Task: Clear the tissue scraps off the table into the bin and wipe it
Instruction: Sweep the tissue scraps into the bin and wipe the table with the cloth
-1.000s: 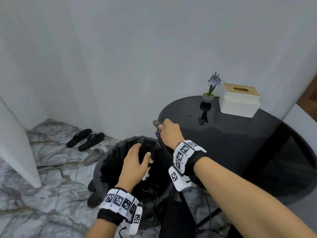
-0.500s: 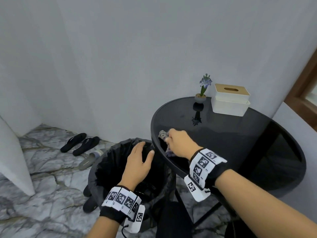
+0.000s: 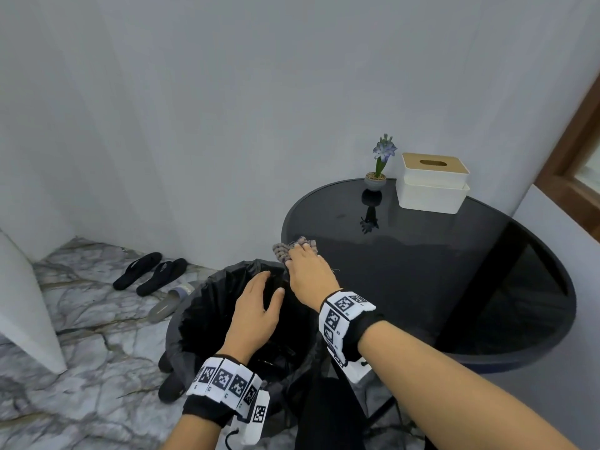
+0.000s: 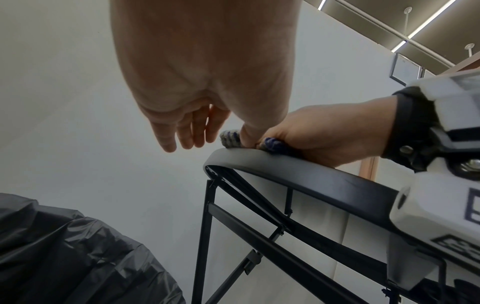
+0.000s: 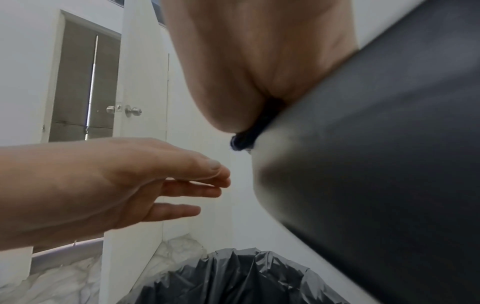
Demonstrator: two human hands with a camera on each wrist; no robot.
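A round black glass table (image 3: pixel 422 277) stands to the right of a bin lined with a black bag (image 3: pixel 198 313). My right hand (image 3: pixel 308 271) holds a checked grey-and-blue cloth (image 3: pixel 281 250) down on the table's left edge, next to the bin. In the left wrist view the cloth (image 4: pixel 230 139) bulges out between the curled fingers of the right hand (image 4: pixel 311 131). My left hand (image 3: pixel 256 310) hovers open over the bin's mouth, fingers straight and holding nothing; the right wrist view shows the left hand (image 5: pixel 155 174) the same way. The bin's inside is dark and partly hidden.
A white tissue box with a wooden lid (image 3: pixel 431 186) and a small potted flower (image 3: pixel 376 177) stand at the table's back by the wall. Black flip-flops (image 3: pixel 149 274), a grey slipper (image 3: pixel 172 300) and dark shoes (image 3: pixel 170 384) lie on the marble floor around the bin.
My right hand has come down from above the bin's rim and set the cloth on the table's left edge. The left hand stays over the bin. The white scraps beside it no longer show.
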